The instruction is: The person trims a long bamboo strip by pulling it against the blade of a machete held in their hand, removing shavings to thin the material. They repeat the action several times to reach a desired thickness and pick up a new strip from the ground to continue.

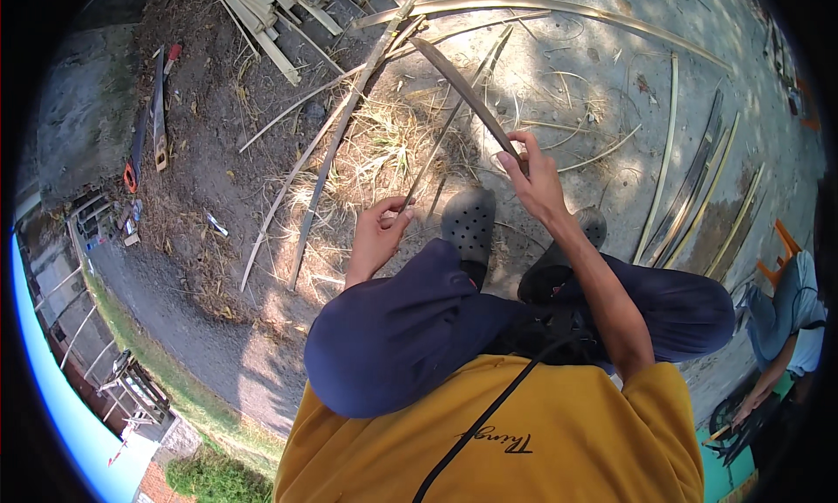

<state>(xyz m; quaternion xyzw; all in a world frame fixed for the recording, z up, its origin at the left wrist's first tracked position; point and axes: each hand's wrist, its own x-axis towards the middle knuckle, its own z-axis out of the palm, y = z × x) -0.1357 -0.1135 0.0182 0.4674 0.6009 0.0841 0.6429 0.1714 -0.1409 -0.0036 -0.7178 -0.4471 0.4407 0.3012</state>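
My right hand [537, 184] is closed round the near end of a long dark blade [467, 93] that looks like a machete, its far end pointing away and to the left. Lower and to the left, my left hand [377, 232] pinches the near end of a thin bamboo strip [443, 139]. That strip slants away to the right and passes beneath the blade, where I cannot tell whether they touch. Both hands are above my bent knees and grey clogs [469, 228]. Pale shavings [384, 149] lie heaped on the ground beyond my left hand.
Longer bamboo strips [336, 149] lie to the left, with split pieces [262, 18] piled at the far left. Two handsaws [160, 119] rest farther left. More strips [690, 189] lie to the right. Another person [781, 328] sits at the right edge near an orange chair [779, 251].
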